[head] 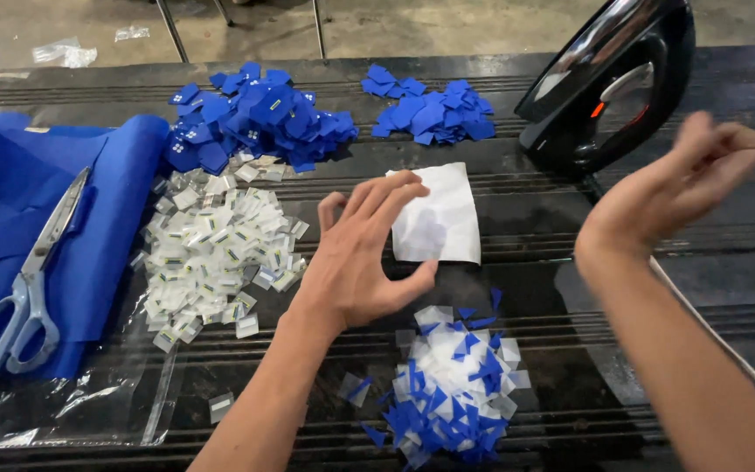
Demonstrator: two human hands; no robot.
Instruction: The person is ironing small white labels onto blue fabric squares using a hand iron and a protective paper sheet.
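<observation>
My left hand (364, 253) hovers over the middle of the dark table (570, 262), fingers spread, holding nothing. It is just left of a white paper sheet (439, 214) and above a heap of small clear bags with blue pieces (452, 385). My right hand (688, 179) is raised at the right, blurred, fingers loosely apart and empty, close to a black iron (609, 83) standing on its heel.
A pile of small clear bags (216, 249) lies left of centre. Two piles of blue fabric squares (251, 118) (434, 109) sit at the back. Folded blue cloth (10, 218) with scissors (24, 288) on it fills the left side.
</observation>
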